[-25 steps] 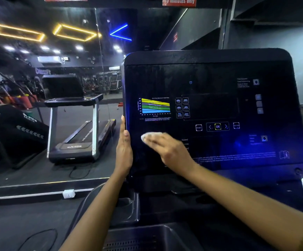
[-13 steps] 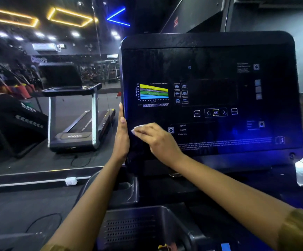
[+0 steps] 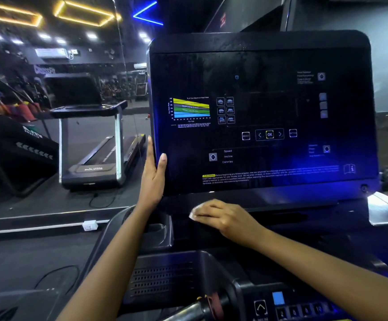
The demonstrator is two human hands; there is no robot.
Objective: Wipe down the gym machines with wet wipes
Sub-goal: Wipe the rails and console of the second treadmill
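A big black treadmill console panel [image 3: 262, 89] fills the centre, printed with a coloured heart-rate chart and an OK button. My left hand [image 3: 152, 179] clasps the panel's lower left edge, thumb on the front face. My right hand [image 3: 223, 217] lies flat on the dark ledge just under the panel, pressing a white wet wipe [image 3: 194, 213] whose edge peeks out beyond the fingertips. Most of the wipe is hidden under the palm.
Below are a vented black tray [image 3: 165, 279], a handlebar [image 3: 195, 309] and keypad buttons [image 3: 299, 310]. A cup holder [image 3: 158, 232] sits left of the ledge. Left, a mirror wall reflects another treadmill [image 3: 95, 140]. A silver side panel [image 3: 385, 209] juts at right.
My right hand slid the wipe down off the panel's lower left face onto the ledge beneath it. My left hand stayed on the panel's edge. The view tipped downward.
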